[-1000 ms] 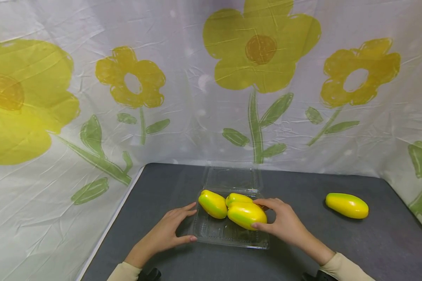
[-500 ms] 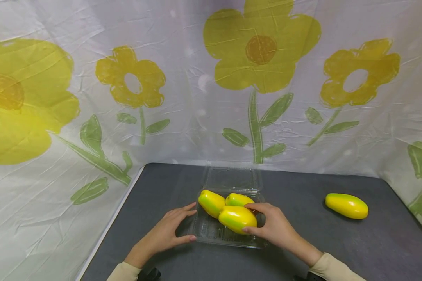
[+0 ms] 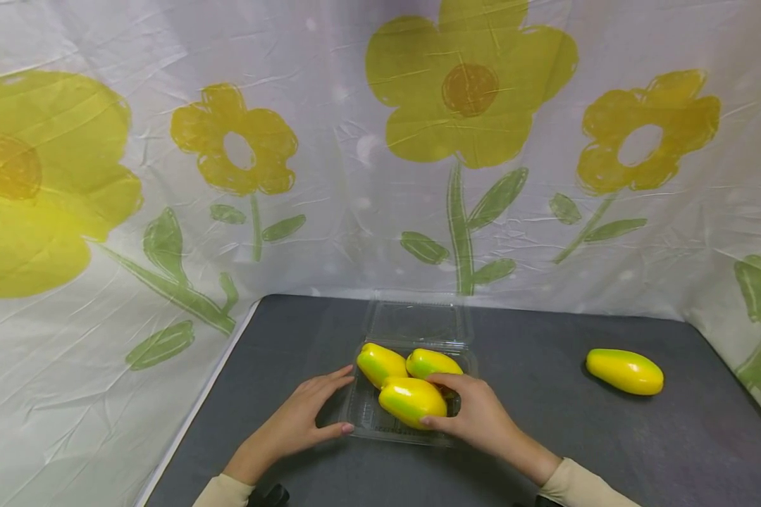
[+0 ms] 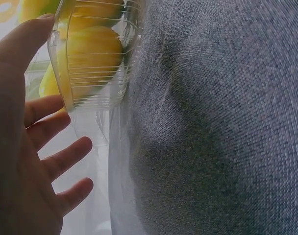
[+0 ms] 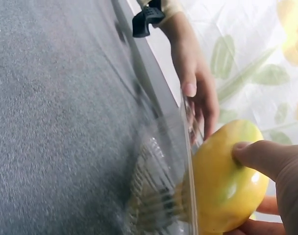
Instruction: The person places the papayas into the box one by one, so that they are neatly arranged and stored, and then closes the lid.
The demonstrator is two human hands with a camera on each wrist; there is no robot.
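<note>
Before a flower-printed cloth [image 3: 342, 232], over a dark grey desk [image 3: 545, 394], grips a yellow-green papaya [image 3: 409, 403] between curved right-hand [image 3: 475, 415] thumb and fingers, at the near part of an open clear clamshell [image 3: 370, 419], just in front of two more papayas [image 3: 432, 361]. Holds the left hand [image 3: 301, 412] loosely spread at the clamshell's left rim. Leaves a stretch of desk toward a fourth papaya [image 3: 624, 371], with both forearms angled inward.

Curtained indoor work nook, flower-print cloth [image 3: 342, 141] behind and at both sides, dark grey table [image 3: 640, 443]
</note>
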